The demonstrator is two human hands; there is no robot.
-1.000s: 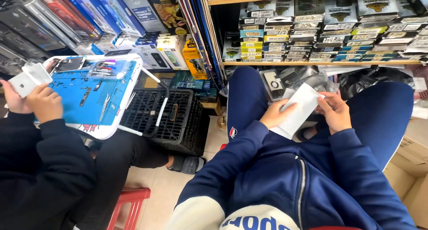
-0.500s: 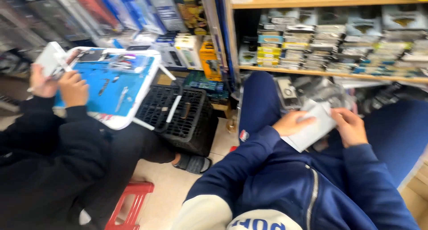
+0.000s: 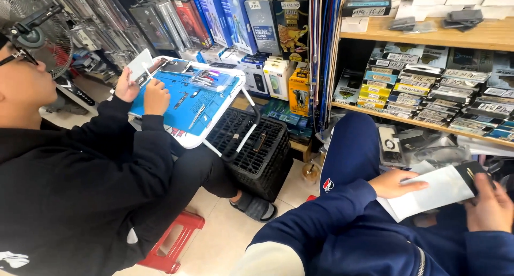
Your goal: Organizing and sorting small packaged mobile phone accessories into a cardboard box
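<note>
Head view: the left hand [image 3: 397, 184] lies flat on a white packet [image 3: 431, 193], its fingers stretched over the near edge. The right hand [image 3: 491, 205] pinches the packet's dark end, fingers curled shut on it. The packet sits over the person's lap, above the blue trouser leg [image 3: 350, 158], with nothing solid under it.

It could slip, I think. Only two light grips hold it, and one hand is just resting. If the right hand lets go, the packet may slide down to the tiled floor [image 3: 225, 238].

Room is tight. A wooden shelf [image 3: 428, 123] full of small flat boxes is just beyond the knees, and loose clear wrappers [image 3: 444, 153] lie near the hands. A wide swing could knock them off the shelf edge.

To the left sits another person in a black top, holding a phone [image 3: 140, 66] over a blue mat [image 3: 179, 102] on a white tray table. A black crate [image 3: 254, 147] stands between the two people. A red stool [image 3: 171, 244] is on the floor near them. The open floor is only a narrow strip.
</note>
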